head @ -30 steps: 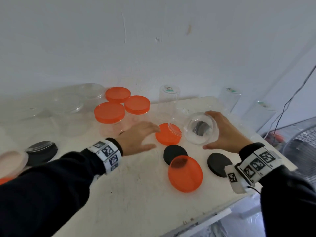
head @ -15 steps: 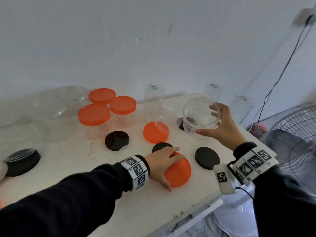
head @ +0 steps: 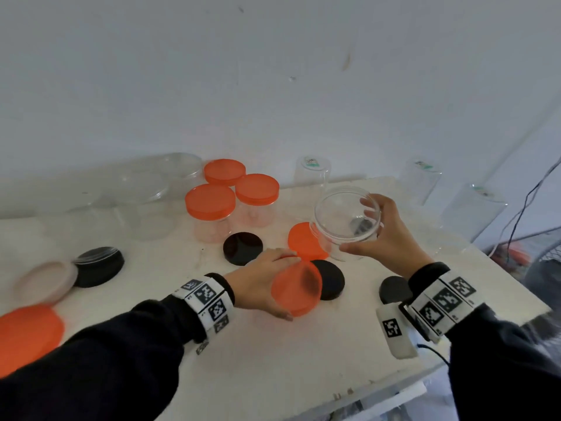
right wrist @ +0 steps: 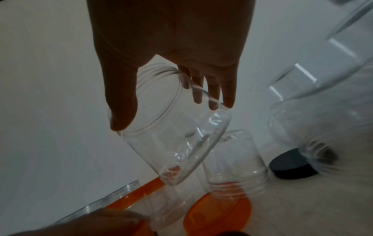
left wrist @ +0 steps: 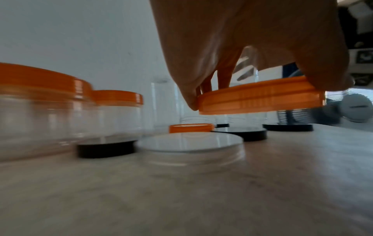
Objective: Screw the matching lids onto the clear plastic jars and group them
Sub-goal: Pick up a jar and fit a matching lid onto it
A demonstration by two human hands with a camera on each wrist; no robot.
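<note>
My right hand (head: 376, 235) grips an open clear plastic jar (head: 346, 220) by its rim, thumb on the near side, fingers on the far side, held above the white table (head: 273, 360). The same clear jar (right wrist: 173, 135) hangs tilted under the right hand (right wrist: 171, 89) in the right wrist view. My left hand (head: 267, 284) holds an orange lid (head: 296, 288) by its edge, lifted off the table; the orange lid (left wrist: 260, 97) shows pinched between thumb and fingers of the left hand (left wrist: 252, 47). Another orange lid (head: 303, 241) lies on the table under the jar.
Three clear jars with orange lids (head: 209, 202) stand grouped at the back. Black lids (head: 243, 247) (head: 329, 279) (head: 394, 288) lie on the table. Open clear jars (head: 312, 174) (head: 420, 180) stand along the wall, a black-lidded container (head: 97, 265) sits at left. The table's edge runs at front right.
My left hand has lifted the orange lid off the table, where it only rested on it before. The right hand has kept the clear jar raised and brought it slightly nearer.
</note>
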